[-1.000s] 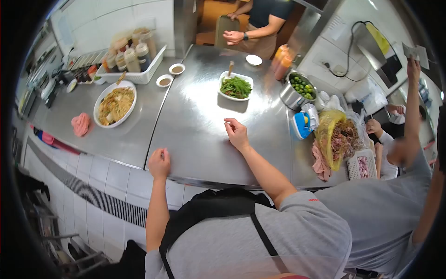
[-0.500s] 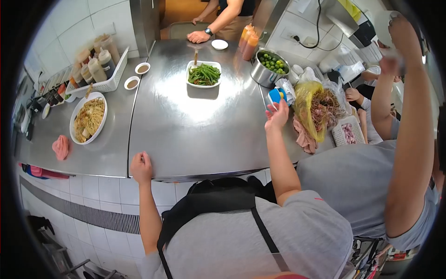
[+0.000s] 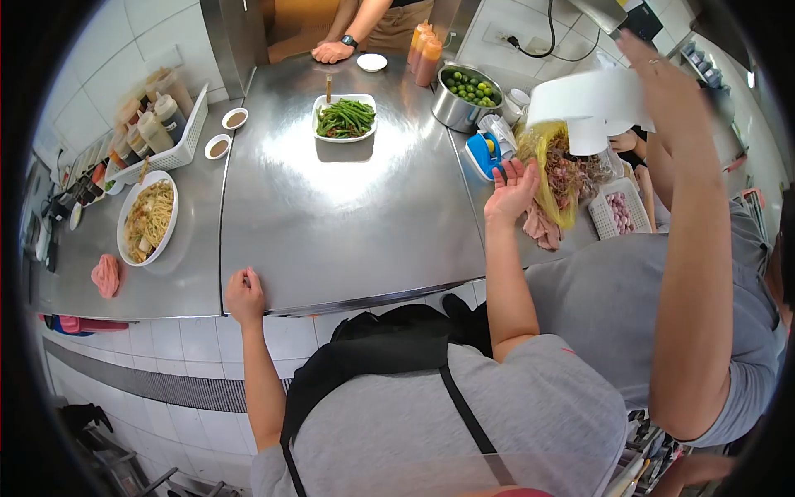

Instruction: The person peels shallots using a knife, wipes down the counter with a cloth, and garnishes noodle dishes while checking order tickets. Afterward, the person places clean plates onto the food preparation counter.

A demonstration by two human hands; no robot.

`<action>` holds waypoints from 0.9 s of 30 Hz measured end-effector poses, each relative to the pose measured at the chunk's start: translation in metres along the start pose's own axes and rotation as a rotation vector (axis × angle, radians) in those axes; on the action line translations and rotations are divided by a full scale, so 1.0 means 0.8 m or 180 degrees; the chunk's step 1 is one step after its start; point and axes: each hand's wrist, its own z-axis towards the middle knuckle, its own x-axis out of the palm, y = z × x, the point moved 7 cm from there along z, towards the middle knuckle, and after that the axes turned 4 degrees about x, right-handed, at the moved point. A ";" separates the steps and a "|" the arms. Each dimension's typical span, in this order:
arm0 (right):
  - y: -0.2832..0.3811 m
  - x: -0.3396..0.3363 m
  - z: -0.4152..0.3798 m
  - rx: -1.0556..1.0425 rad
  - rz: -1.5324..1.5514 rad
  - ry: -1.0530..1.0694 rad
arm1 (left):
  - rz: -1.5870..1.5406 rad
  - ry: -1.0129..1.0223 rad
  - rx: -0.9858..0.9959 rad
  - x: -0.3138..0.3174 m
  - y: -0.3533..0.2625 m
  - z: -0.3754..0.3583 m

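Note:
My left hand (image 3: 245, 296) rests at the front edge of the steel counter (image 3: 356, 240), curled into a loose fist with nothing visible in it. Palm up and fingers apart, my right hand (image 3: 511, 197) is over the counter's right side, holding nothing. Just beyond its fingers lies a blue object with a yellow part (image 3: 480, 156). Close to its right is a yellow plastic bag (image 3: 556, 195) with brownish, stringy contents. A white oval plate of green beans (image 3: 344, 118), with a clip standing at its back, sits farther off.
A co-worker's arm (image 3: 696, 240) reaches in from the right with white dishware (image 3: 584, 99) above the bag. Limes fill a steel pot (image 3: 468, 120). A noodle plate (image 3: 149, 217), two sauce dishes and bottles stand left. Across the counter is another person's hand (image 3: 333, 52).
My right hand has shifted right, away from the blue object, with its palm turned up. The co-worker's white dishware came down and leftward. The person opposite has brought both arms together.

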 end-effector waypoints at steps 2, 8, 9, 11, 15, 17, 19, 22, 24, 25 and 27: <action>-0.017 -0.003 -0.007 0.0222 -0.0077 0.0059 | 0.0043 -0.0048 -0.0043 -0.002 -0.002 0.000; -0.098 -0.014 -0.057 0.0922 -0.0543 0.0514 | 0.0030 -0.0088 -0.0016 0.000 0.002 -0.001; -0.108 -0.012 -0.066 0.0968 -0.0598 0.0593 | 0.0042 -0.0103 -0.0035 0.000 0.002 0.000; -0.121 -0.012 -0.074 0.1007 -0.0697 0.0718 | -0.0025 -0.0138 0.0077 -0.002 -0.001 0.000; -0.114 -0.015 -0.063 0.0986 -0.0676 0.0664 | -0.0031 -0.0066 0.0064 -0.002 -0.002 0.000; -0.105 -0.022 -0.051 0.0956 -0.0618 0.0554 | 0.0005 -0.0113 -0.0009 -0.001 0.000 -0.001; -0.096 -0.031 -0.043 0.0905 -0.0555 0.0429 | -0.0019 -0.0087 0.0015 0.000 0.000 0.000; -0.086 -0.047 -0.035 0.0847 -0.0472 0.0252 | -0.0051 -0.0063 0.0066 -0.002 -0.004 0.002; -0.080 -0.056 -0.032 0.0817 -0.0412 0.0140 | -0.0065 -0.0059 0.0097 -0.001 -0.006 0.003; -0.078 -0.060 -0.031 0.0795 -0.0374 0.0037 | -0.0058 -0.0076 0.0128 -0.001 -0.006 0.003; -0.072 -0.064 -0.028 0.0742 -0.0348 -0.0003 | -0.0052 -0.0086 0.0163 -0.002 -0.007 0.003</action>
